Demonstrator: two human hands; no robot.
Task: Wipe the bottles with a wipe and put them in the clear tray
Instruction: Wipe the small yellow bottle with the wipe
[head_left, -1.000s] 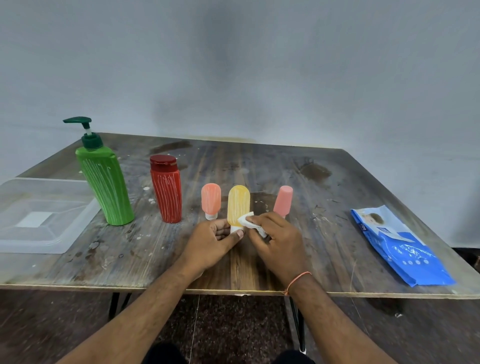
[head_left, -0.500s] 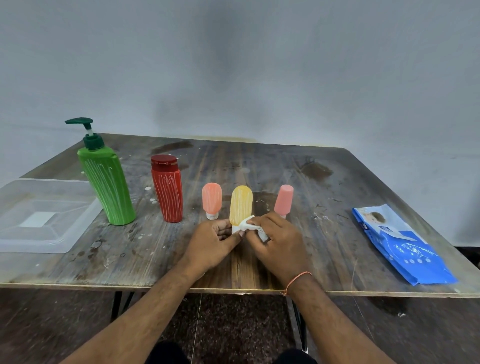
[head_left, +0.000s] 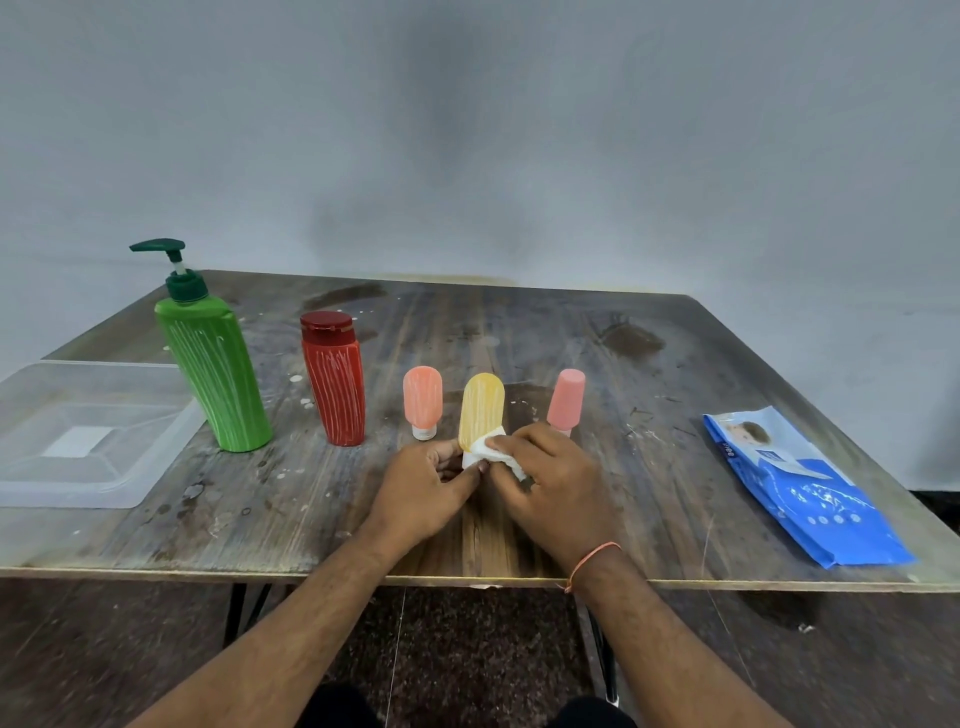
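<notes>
A small yellow bottle (head_left: 481, 408) stands cap-down at the middle of the table. My left hand (head_left: 426, 488) grips its base. My right hand (head_left: 558, 480) pinches a white wipe (head_left: 488, 453) against the bottle's lower part. In a row beside it stand a green pump bottle (head_left: 215, 371), a red bottle (head_left: 335, 382), an orange small bottle (head_left: 422, 399) and a pink small bottle (head_left: 566, 397). White streaks mark the green and red bottles. The clear tray (head_left: 31, 410) sits at the table's left edge with no bottle in it.
A blue pack of wipes (head_left: 802, 491) lies flat near the table's right front corner. The wooden table (head_left: 519, 322) has stains and a front edge just under my wrists. A grey wall stands behind it.
The wipe in my right hand has slid slightly along the lower part of the yellow bottle. My left hand keeps its hold. The other bottles have not moved.
</notes>
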